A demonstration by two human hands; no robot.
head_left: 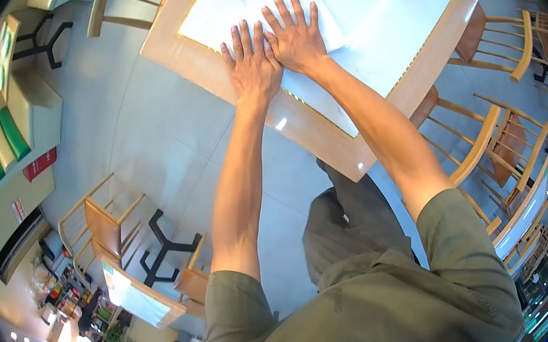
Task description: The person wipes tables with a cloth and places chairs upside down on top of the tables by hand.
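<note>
Both hands lie flat, side by side, near the edge of a table (208,67) with a white marbled top and a light wooden border. My left hand (252,65) has its fingers stretched out and apart, its wrist over the wooden border. Touching it on the right, my right hand (297,38) presses down with spread fingers on a white cloth or paper (330,26). The white sheet shows beyond the right hand's fingers; how far it reaches under the left hand cannot be made out.
Wooden chairs (474,148) stand along the table's right side. Another chair (103,224) and a smaller table (141,294) are at the lower left. A green-and-white striped bench (6,142) lines the left wall. Grey floor (168,129) lies between them.
</note>
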